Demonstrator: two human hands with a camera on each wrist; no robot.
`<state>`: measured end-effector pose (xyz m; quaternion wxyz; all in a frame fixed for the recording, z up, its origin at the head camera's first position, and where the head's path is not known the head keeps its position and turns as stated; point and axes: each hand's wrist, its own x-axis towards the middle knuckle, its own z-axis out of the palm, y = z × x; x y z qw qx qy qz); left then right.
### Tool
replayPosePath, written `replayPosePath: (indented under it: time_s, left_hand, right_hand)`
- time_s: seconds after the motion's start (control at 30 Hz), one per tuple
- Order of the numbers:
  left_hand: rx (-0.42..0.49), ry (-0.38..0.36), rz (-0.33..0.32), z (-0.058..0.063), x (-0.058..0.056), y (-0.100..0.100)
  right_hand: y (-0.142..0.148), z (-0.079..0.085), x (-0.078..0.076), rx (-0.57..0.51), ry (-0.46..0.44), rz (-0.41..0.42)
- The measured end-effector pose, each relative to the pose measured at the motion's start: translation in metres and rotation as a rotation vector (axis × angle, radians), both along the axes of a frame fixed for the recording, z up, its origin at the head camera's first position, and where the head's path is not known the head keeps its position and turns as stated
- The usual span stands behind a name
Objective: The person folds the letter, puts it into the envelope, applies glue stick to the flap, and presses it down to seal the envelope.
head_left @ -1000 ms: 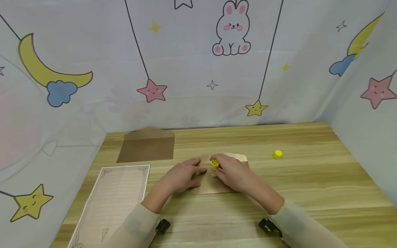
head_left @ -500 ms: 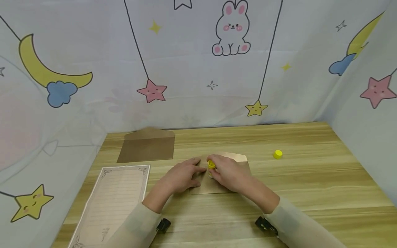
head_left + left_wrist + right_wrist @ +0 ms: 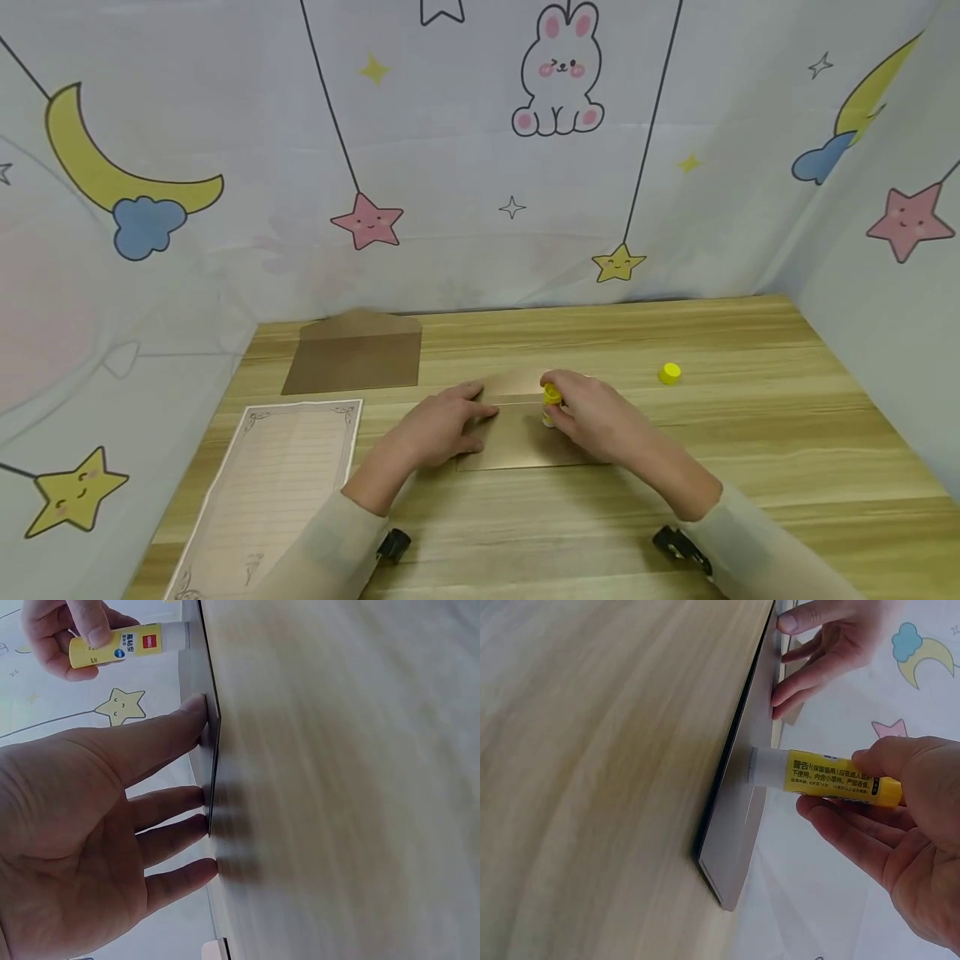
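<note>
The head view shows, behind everything, a white fabric backdrop point(image 3: 465, 158) printed with stars, moons, clouds and a rabbit, standing well beyond the fingers of both hands. A pale, streaked wood-grain table point(image 3: 765, 467) spreads under and around the fingers. To the left of the left-hand fingers and nearer the person lies a cream, lined paper sheet point(image 3: 285, 475) with ornamented corners, partly covered by a sleeve. A dark brown paper envelope point(image 3: 360, 362) lies flat beyond and to the left of those same fingers, its flap raised away from the person. Directly beneath the fingers lies a bronze-brown paper envelope point(image 3: 517, 442), its flap open on the far side. The left hand point(image 3: 437, 429) rests at its left end with fingers spread apart. The right hand point(image 3: 596, 412) pinches a yellow plastic glue stick point(image 3: 829, 778) between thumb and fingers; it stands upright, its whitish end touching the bronze-brown paper envelope, to the right of the left-hand fingertips. A small yellow round cap point(image 3: 670, 373) sits apart, right of the right-hand fingers and slightly farther out.
</note>
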<state>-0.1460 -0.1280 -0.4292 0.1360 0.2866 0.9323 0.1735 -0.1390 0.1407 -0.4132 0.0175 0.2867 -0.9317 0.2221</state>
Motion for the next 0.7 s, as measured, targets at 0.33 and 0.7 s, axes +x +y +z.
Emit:
replayPosePath:
  time_s: [0.33,0.7]
  left_hand:
    - [-0.018,0.011,-0.004,-0.002,-0.001,-0.001]
    - [-0.008,-0.006,0.015,-0.002,-0.001,0.001]
  right_hand:
    - [-0.003,-0.003,-0.003,-0.014,-0.006,-0.005]
    - [-0.037,-0.005,-0.006,-0.076,-0.051,0.064]
